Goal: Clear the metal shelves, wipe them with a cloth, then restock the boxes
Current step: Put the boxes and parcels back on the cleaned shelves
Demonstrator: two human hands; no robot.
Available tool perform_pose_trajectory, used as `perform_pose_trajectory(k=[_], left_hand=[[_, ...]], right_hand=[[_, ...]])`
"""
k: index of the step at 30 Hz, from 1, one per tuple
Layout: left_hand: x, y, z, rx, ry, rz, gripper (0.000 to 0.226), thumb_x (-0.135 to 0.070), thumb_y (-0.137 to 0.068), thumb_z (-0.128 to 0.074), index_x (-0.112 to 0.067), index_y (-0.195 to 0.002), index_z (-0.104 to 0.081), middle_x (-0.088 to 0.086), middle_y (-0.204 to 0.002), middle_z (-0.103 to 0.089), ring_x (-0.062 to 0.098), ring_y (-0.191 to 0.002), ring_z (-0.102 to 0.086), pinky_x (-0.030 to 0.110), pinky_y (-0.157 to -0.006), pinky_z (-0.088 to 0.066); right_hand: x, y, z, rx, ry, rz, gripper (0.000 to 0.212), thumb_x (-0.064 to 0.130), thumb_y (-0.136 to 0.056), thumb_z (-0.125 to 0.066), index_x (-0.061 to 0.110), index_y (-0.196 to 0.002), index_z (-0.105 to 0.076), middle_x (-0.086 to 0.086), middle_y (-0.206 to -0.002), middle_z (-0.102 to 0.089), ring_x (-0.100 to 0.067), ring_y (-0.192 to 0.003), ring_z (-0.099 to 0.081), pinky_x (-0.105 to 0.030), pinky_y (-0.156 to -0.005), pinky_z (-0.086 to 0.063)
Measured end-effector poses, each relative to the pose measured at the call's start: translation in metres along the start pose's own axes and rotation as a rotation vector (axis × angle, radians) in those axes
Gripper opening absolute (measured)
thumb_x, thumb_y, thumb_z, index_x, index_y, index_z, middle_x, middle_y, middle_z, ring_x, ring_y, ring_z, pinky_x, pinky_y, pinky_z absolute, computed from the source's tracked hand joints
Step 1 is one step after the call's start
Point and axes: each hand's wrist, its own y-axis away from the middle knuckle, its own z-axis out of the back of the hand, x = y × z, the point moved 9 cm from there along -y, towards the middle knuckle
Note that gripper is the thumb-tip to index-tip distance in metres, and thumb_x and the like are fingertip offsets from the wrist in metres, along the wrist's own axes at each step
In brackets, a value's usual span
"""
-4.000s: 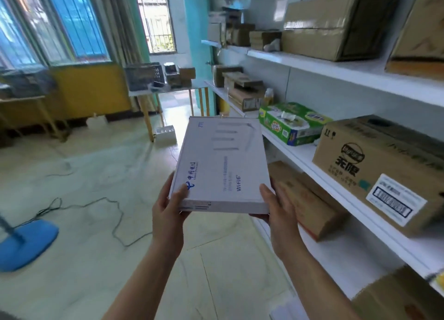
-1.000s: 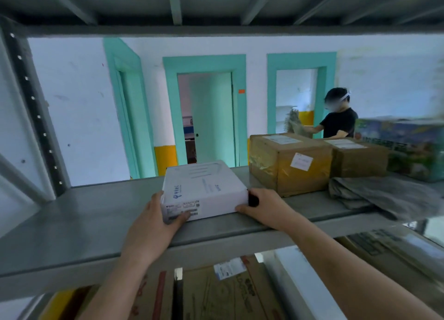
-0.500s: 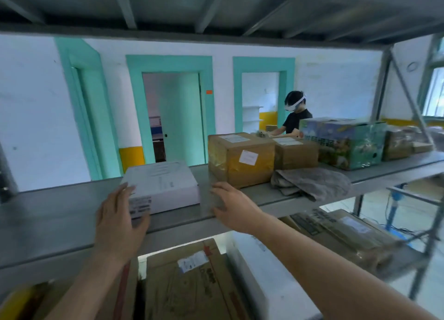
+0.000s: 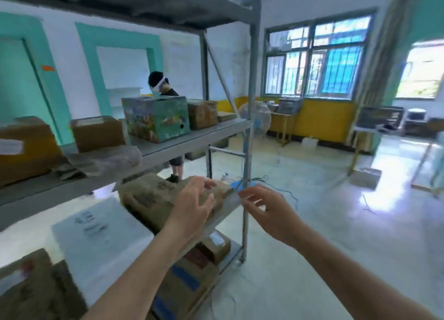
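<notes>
Left hand (image 4: 192, 208) and right hand (image 4: 270, 215) hover empty, fingers loosely spread, before the metal shelf (image 4: 207, 132). Likely best: fetch boxes two-handed, setting each flat beside the colourful box (image 4: 156, 119).

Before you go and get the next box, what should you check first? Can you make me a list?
1. Is the left hand free: ok, open and holding nothing.
2. Is the right hand free: ok, open and holding nothing.
3. Is the floor safe to walk on: not ok, cables lie beside the shelf post.
4. Is the other person out of the way: ok, standing behind the shelving.
5. Is the grey cloth put away: not ok, it lies on the shelf in front of the brown boxes.
6. Is there room there for more: cannot tell, too blurred.
</notes>
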Motion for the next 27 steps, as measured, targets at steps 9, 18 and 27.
perform_pose_trajectory(k=[9, 18, 27], left_hand=[[-0.179, 0.015, -0.328, 0.447, 0.333, -0.139, 0.029, 0.005, -0.086, -0.064, -0.02, -0.101, -0.068, -0.01, -0.097, -0.07, 0.003, -0.092, -0.065, 0.02, -0.085, -0.05], [-0.278, 0.095, -0.56, 0.942, 0.458, -0.106, 0.025, -0.003, -0.092, -0.066, -0.028, -0.093, -0.068, -0.013, -0.09, -0.074, 0.001, -0.084, -0.067, 0.014, -0.077, -0.05], [-0.267, 0.19, -0.813, 1.504, 0.436, 0.061, 0.024, 0.003, -0.088, -0.061, -0.018, -0.095, -0.07, -0.003, -0.093, -0.076, 0.017, -0.09, -0.071, 0.024, -0.082, -0.053]], right_hand=[[-0.2, 0.193, 0.188, -0.314, 0.001, -0.527, 0.012, 0.019, -0.094, -0.069, 0.018, -0.104, -0.076, 0.007, -0.093, -0.075, -0.002, -0.082, -0.065, -0.009, -0.074, -0.046], [-0.339, 0.403, 0.28, -0.683, -0.083, -0.971, 0.014, 0.023, -0.097, -0.064, 0.023, -0.107, -0.073, 0.01, -0.09, -0.076, -0.003, -0.087, -0.071, -0.021, -0.08, -0.055], [-0.497, 0.576, 0.252, -1.015, -0.241, -1.494, 0.014, 0.017, -0.099, -0.06, 0.027, -0.099, -0.07, 0.003, -0.092, -0.075, -0.01, -0.083, -0.072, -0.028, -0.078, -0.056]])
